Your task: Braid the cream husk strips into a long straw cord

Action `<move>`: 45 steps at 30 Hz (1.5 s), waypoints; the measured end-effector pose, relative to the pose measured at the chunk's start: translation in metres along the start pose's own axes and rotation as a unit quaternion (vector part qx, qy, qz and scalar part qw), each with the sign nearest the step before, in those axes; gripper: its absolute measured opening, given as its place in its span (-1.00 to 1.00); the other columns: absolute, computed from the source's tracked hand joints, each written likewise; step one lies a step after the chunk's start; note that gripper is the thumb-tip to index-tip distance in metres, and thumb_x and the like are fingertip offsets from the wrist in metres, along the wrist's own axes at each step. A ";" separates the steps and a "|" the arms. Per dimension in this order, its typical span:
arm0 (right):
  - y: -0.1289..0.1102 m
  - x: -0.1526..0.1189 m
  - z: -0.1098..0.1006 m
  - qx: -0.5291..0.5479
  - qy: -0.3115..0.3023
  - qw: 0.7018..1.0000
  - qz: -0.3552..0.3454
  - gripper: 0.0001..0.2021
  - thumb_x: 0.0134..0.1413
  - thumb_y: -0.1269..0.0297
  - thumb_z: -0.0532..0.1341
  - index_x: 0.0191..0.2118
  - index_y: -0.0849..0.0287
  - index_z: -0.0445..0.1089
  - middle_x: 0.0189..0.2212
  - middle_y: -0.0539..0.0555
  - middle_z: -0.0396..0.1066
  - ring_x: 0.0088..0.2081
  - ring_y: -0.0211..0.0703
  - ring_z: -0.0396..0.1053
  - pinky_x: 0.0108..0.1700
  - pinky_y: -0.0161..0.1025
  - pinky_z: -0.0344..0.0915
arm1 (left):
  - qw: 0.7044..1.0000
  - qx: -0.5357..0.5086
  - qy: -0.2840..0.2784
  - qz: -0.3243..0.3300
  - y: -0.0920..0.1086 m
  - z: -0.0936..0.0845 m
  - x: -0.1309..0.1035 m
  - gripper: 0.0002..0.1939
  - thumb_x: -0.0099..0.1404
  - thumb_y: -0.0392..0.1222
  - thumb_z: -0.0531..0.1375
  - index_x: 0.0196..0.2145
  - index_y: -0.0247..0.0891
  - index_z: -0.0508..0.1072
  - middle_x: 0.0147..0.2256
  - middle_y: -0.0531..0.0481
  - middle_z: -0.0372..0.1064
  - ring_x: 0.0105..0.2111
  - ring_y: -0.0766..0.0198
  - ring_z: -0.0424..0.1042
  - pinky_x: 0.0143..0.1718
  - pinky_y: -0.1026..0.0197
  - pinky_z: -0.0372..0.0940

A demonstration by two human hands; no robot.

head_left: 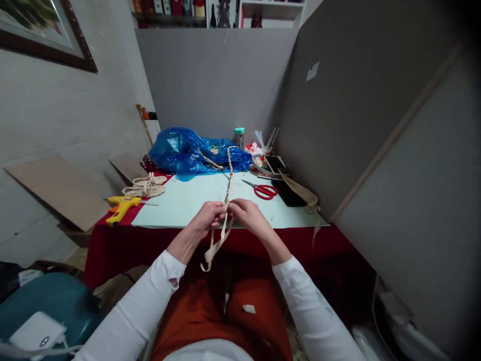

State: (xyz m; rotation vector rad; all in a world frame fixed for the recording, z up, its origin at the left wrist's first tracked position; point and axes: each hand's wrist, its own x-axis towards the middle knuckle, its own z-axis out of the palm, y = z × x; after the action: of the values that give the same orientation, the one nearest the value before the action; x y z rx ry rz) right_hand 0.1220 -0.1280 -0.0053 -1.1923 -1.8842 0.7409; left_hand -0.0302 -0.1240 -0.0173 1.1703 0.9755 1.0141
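Note:
A pale plaited straw braid (229, 188) runs from the blue plastic bag (180, 150) toward me across the light sheet. At its near end, by the table's front edge, my left hand (210, 216) pinches the braid from the left. My right hand (246, 214) pinches it from the right, with the fingertips of both hands almost meeting. Loose flat strands (214, 250) hang below my fingers, over the red cloth and my lap. Just beyond my right hand lie red-handled scissors (265, 191), their blades pointing left.
A yellow glue gun (124, 208) and woven straw sandals (145, 185) lie at the table's left. To the right are a black tablet (288, 193) and a bundle of straw strips (300, 190). A green-lidded jar (239, 135) stands behind. Grey partitions (221, 80) border the back and right.

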 end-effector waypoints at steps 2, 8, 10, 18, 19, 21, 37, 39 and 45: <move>0.009 0.011 0.010 0.076 -0.060 0.995 0.029 -0.66 0.15 0.17 0.02 -0.54 0.23 0.30 -0.66 -0.03 0.23 -0.58 -0.30 0.15 -0.47 -0.35 0.06 | 1.000 0.008 0.000 0.005 -0.002 0.000 -0.001 -0.83 0.03 -0.22 0.22 -0.56 -0.34 0.30 -0.70 0.18 0.06 -0.74 0.57 -0.07 -0.74 0.44 -0.18; 0.028 0.012 0.021 0.107 -0.031 0.993 0.042 -0.65 0.06 0.11 0.07 -0.60 0.23 0.28 -0.71 -0.07 0.13 -0.60 -0.33 0.08 -0.50 -0.36 0.01 | 0.994 0.098 0.043 0.029 -0.005 0.003 -0.012 -0.79 0.13 -0.15 0.17 -0.54 -0.36 0.37 -0.65 0.05 0.30 -0.75 0.51 0.04 -0.72 0.40 -0.05; 0.029 0.009 0.020 0.114 -0.018 0.992 0.043 -0.66 0.04 0.10 0.07 -0.59 0.23 0.32 -0.70 -0.06 0.16 -0.58 -0.32 0.11 -0.49 -0.36 0.02 | 0.986 0.145 0.074 0.043 -0.007 0.003 -0.015 -0.77 0.14 -0.13 0.15 -0.55 -0.36 0.39 -0.66 0.04 0.32 -0.76 0.50 0.04 -0.72 0.38 -0.07; 0.025 0.006 0.026 0.155 0.007 0.987 0.047 -0.67 0.01 0.11 0.08 -0.57 0.24 0.37 -0.63 0.01 0.31 -0.50 -0.27 0.21 -0.45 -0.37 0.10 | 0.878 0.430 0.173 0.123 0.004 0.012 -0.021 -0.72 0.20 -0.19 0.08 -0.56 -0.32 0.48 -0.63 -0.04 0.39 -0.58 0.30 0.33 -0.48 0.29 0.14; 0.025 0.006 0.026 0.161 0.006 0.986 0.049 -0.67 0.00 0.11 0.09 -0.57 0.24 0.37 -0.63 0.00 0.30 -0.50 -0.27 0.20 -0.46 -0.37 0.09 | 0.834 0.501 0.188 0.133 0.006 0.018 -0.023 -0.72 0.22 -0.19 0.06 -0.52 -0.32 0.50 -0.59 -0.09 0.42 -0.53 0.25 0.38 -0.44 0.26 0.16; 0.026 0.006 0.024 0.173 0.001 0.984 0.052 -0.68 -0.02 0.11 0.11 -0.57 0.25 0.37 -0.66 -0.02 0.25 -0.53 -0.29 0.16 -0.49 -0.37 0.06 | 0.745 0.623 0.194 0.139 0.010 0.030 -0.029 -0.72 0.27 -0.23 0.02 -0.39 -0.34 0.51 -0.48 -0.18 0.48 -0.45 0.15 0.44 -0.38 0.21 0.18; 0.020 0.003 0.010 0.360 -0.033 0.927 0.103 -0.73 -0.18 0.13 0.29 -0.54 0.30 0.43 -0.44 0.09 0.45 -0.56 -0.37 0.18 -0.51 -0.37 0.07 | 0.719 0.654 0.102 0.212 -0.012 0.057 -0.060 -0.76 0.30 -0.25 0.02 -0.36 -0.34 0.47 -0.41 -0.18 0.46 -0.38 0.13 0.45 -0.35 0.19 0.24; 0.022 0.002 0.008 0.374 -0.037 0.921 0.104 -0.73 -0.14 0.14 0.28 -0.49 0.30 0.44 -0.53 0.00 0.35 -0.63 -0.45 0.00 -0.58 -0.39 -0.09 | 0.798 0.532 0.160 0.233 -0.002 0.042 -0.056 -0.70 0.30 -0.14 0.05 -0.49 -0.27 0.45 -0.45 -0.10 0.46 -0.40 0.21 0.42 -0.31 0.22 0.23; 0.020 -0.002 0.004 0.422 -0.110 0.895 0.095 -0.73 -0.08 0.14 0.28 -0.33 0.27 0.43 -0.54 -0.07 0.23 -0.59 -0.44 0.08 -0.55 -0.43 -0.04 | 0.996 0.083 0.014 0.036 0.020 -0.001 0.000 -0.80 0.13 -0.14 0.22 -0.35 -0.35 0.44 -0.45 -0.06 0.43 -0.47 0.30 0.39 -0.37 0.26 0.28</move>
State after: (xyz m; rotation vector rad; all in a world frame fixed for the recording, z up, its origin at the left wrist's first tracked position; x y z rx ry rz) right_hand 0.1281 -0.1219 -0.0238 -0.7335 -1.3381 1.6463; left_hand -0.0333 -0.1213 0.0023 1.3409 1.0619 1.0230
